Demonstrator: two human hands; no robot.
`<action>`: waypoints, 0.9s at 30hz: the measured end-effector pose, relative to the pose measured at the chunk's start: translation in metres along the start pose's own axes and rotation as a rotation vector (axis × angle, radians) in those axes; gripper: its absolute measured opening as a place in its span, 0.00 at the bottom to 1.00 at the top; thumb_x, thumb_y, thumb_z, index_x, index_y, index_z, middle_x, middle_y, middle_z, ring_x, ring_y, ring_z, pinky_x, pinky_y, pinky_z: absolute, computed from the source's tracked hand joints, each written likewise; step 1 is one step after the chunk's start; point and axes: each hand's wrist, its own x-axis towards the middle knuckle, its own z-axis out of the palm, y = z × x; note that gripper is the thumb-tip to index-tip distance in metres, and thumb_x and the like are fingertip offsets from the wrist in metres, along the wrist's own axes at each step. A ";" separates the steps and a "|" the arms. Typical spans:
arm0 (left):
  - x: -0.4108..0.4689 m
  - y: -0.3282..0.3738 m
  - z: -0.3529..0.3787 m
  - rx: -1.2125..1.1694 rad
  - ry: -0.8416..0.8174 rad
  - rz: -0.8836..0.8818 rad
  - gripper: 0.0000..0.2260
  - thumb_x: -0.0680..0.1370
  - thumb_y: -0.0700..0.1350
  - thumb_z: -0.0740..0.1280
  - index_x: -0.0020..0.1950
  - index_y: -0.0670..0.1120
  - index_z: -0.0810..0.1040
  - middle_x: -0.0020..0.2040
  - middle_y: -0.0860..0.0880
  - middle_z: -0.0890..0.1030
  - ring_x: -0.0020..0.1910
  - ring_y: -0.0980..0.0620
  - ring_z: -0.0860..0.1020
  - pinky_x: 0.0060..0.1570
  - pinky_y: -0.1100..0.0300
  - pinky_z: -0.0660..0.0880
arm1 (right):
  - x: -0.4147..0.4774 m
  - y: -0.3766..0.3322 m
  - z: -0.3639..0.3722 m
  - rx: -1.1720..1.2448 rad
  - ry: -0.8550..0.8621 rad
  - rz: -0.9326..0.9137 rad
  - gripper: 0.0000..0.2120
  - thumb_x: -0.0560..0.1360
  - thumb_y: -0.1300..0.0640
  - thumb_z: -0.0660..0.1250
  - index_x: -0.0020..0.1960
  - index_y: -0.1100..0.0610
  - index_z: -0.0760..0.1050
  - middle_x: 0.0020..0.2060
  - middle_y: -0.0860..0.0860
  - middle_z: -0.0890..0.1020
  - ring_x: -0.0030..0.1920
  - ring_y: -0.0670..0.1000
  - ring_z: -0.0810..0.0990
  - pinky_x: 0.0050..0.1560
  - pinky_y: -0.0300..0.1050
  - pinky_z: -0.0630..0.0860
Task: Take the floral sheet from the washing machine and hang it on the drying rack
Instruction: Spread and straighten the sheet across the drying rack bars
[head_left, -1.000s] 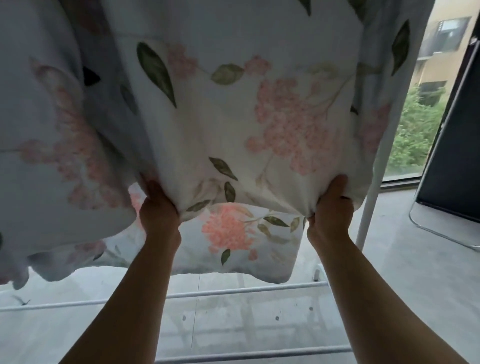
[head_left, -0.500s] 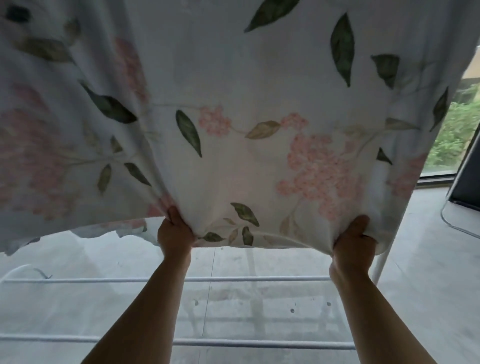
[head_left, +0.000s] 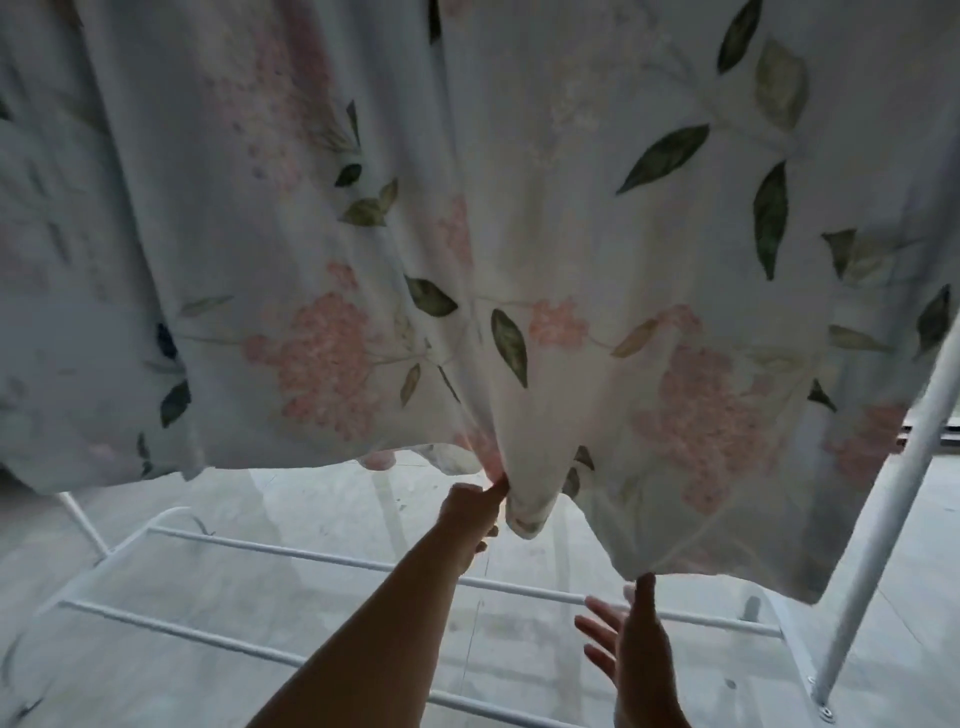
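right hand newly open below sheet

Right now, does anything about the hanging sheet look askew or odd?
Yes, mildly. The floral sheet has an uneven lower hem: it gathers into a bunched fold where the left hand pinches it, and hangs lower to the right of that. The right hand is open below the hem.

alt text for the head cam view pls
A white fabric sheet printed with pink flowers and green leaves hangs, filling the view, above the rails of a white metal drying rack. The left hand pinches its bunched lower edge; the open right hand spreads its fingers just below.
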 end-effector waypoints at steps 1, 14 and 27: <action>-0.006 -0.005 -0.012 -0.020 0.015 -0.032 0.24 0.75 0.61 0.68 0.61 0.44 0.75 0.49 0.47 0.81 0.45 0.49 0.83 0.41 0.58 0.76 | -0.008 0.003 0.012 -0.057 -0.059 0.051 0.28 0.83 0.39 0.51 0.74 0.56 0.65 0.58 0.62 0.80 0.51 0.59 0.81 0.53 0.53 0.70; 0.011 -0.069 -0.232 -0.510 0.870 0.502 0.11 0.79 0.35 0.59 0.51 0.50 0.73 0.49 0.43 0.82 0.39 0.42 0.80 0.41 0.58 0.75 | -0.058 -0.001 0.190 -0.746 -0.317 -0.783 0.36 0.67 0.38 0.75 0.69 0.43 0.64 0.61 0.43 0.76 0.54 0.43 0.79 0.57 0.48 0.79; 0.034 -0.050 -0.373 0.260 1.366 0.653 0.36 0.69 0.64 0.73 0.65 0.40 0.71 0.62 0.39 0.74 0.60 0.40 0.72 0.59 0.48 0.71 | -0.082 -0.012 0.359 -1.189 0.068 -2.210 0.31 0.73 0.59 0.66 0.75 0.45 0.64 0.45 0.55 0.76 0.41 0.55 0.74 0.42 0.50 0.73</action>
